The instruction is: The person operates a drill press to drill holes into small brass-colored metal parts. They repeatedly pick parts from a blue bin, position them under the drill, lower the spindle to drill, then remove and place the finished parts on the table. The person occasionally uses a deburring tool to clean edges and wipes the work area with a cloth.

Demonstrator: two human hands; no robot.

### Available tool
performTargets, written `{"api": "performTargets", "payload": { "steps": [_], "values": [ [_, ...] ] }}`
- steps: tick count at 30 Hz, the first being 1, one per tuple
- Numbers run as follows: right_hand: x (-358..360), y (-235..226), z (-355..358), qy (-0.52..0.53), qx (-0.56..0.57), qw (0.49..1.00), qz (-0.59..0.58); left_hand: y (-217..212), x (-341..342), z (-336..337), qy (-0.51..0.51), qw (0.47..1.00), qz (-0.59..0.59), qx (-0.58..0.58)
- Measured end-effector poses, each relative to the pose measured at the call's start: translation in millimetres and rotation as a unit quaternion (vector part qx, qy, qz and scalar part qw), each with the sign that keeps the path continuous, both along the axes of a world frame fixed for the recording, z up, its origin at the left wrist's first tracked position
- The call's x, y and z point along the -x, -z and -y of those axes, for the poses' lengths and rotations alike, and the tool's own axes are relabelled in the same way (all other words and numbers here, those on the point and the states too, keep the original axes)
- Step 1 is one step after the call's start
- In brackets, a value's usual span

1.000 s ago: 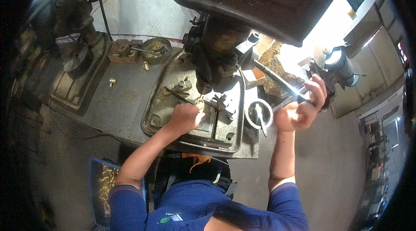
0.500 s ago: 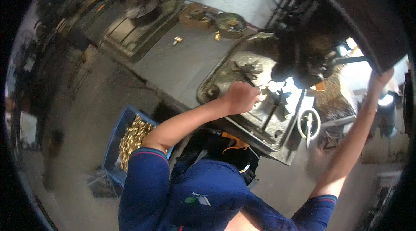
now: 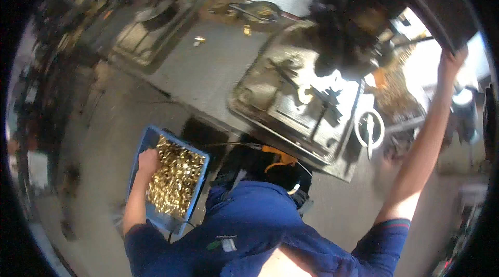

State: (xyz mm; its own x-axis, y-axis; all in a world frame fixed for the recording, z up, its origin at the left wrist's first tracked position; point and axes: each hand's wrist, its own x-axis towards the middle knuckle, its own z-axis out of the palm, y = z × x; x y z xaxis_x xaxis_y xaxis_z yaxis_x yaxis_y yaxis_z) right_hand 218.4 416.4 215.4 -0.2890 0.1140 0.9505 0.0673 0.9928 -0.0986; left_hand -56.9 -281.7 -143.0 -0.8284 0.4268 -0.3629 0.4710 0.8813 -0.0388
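My left hand (image 3: 149, 161) is at the left side of a blue bin (image 3: 200, 186), over the small brass-coloured metal parts (image 3: 174, 175) heaped in it. Its fingers look curled in; whatever may be inside them is hidden. Far to the right, my raised right hand (image 3: 454, 62) is closed at the lower end of a dark machine casing (image 3: 442, 9); what it grips is mostly hidden. Between my arms, a brightly lit metal machine table (image 3: 291, 116) carries a dark clamp-like fixture (image 3: 326, 101) below the dark machine head (image 3: 345, 48).
An orange-handled air gun (image 3: 280, 156) lies at the bench's front edge. A white ring-shaped handwheel (image 3: 369, 127) juts out right of the machine table. Loose brass pieces (image 3: 247, 30) and a round dish (image 3: 265, 11) are on the grey bench (image 3: 208, 69). Another machine base (image 3: 138, 43) stands at left.
My left hand has moved from the fixture on the machine table down and left to the blue bin. My right hand stays at the casing, slightly higher in view.
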Motion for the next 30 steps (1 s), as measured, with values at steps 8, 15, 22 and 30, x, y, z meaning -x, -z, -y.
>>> {"api": "performTargets", "payload": {
  "steps": [8,15,22,30],
  "values": [
    [8,-1,11,-0.105,0.069,0.992,0.020,-27,-134,-238,0.453,0.866,0.176,-0.112],
    [-2,6,-28,0.105,0.012,0.992,0.068,68,-205,-312,0.480,0.863,0.096,-0.124],
    [6,6,14,0.014,-0.038,0.999,0.032,-14,-184,-283,0.355,0.863,0.349,-0.081],
    [37,34,-5,0.086,0.169,0.982,0.012,-52,-143,-233,0.594,0.776,0.183,-0.107]
  ]
}}
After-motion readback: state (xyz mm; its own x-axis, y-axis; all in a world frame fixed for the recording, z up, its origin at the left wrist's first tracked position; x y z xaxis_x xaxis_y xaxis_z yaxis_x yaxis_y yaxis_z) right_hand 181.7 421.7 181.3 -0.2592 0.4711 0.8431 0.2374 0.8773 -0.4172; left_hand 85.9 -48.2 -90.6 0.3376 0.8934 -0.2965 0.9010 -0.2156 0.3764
